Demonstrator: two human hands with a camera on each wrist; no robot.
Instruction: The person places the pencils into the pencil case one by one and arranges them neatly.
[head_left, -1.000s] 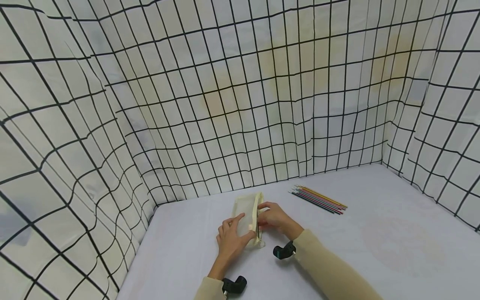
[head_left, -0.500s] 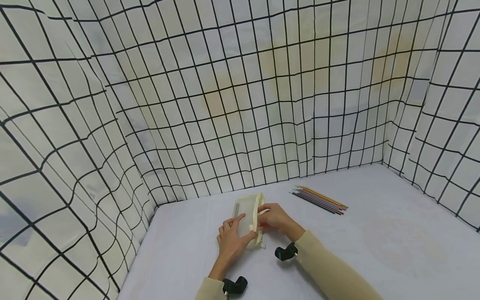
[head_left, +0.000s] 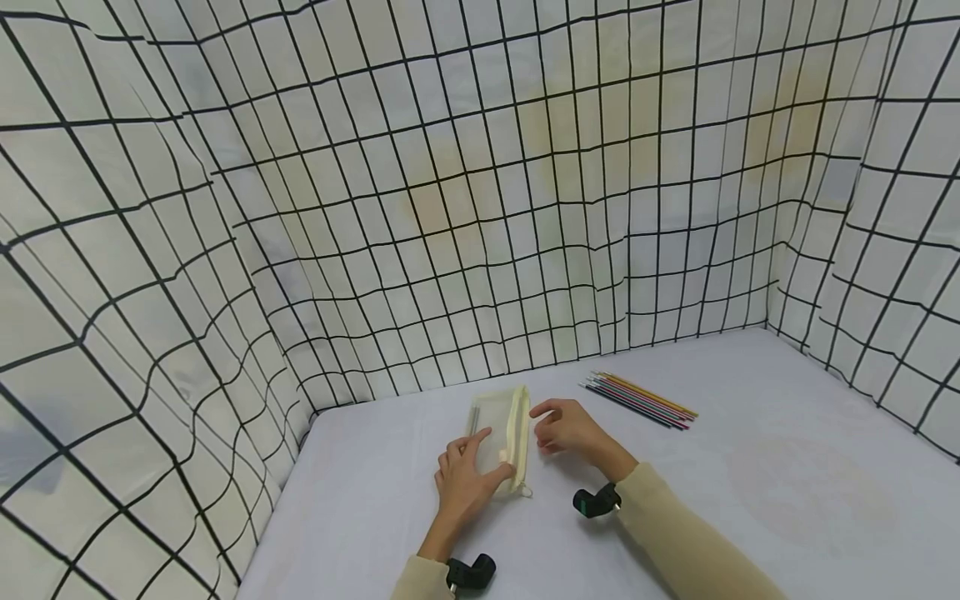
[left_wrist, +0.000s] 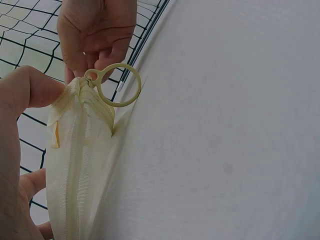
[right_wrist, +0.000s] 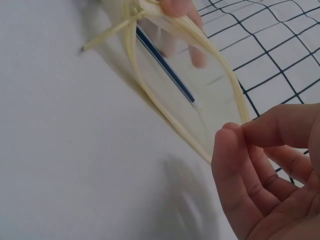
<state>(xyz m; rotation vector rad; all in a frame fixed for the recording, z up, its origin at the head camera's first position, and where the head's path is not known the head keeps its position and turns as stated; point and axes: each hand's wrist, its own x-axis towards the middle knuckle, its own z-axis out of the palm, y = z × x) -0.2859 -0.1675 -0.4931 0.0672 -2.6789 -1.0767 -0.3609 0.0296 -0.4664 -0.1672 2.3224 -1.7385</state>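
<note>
A pale yellow mesh zip pouch (head_left: 491,408) lies on the white table in the head view. My left hand (head_left: 461,479) holds its near part, with the thumb by the zip and the other fingers on the far side of the mesh. At the pouch's end hangs a ring zip pull (left_wrist: 139,90). In the right wrist view the mouth gapes, and a blue pencil-like stick (right_wrist: 167,70) lies inside. Just right of the pouch is my right hand (head_left: 566,427), fingers loosely bent and apart from it. Nothing shows between its fingertips.
A row of several coloured pencils (head_left: 637,400) lies on the table, right of and beyond the right hand. White cloth walls with a black grid (head_left: 525,208) rise at the back and sides. Each wrist wears a black camera (head_left: 472,572).
My right hand has come out of the pouch's mouth and moved to the right. The mouth has flattened in the head view. My left hand stays in place on the pouch.
</note>
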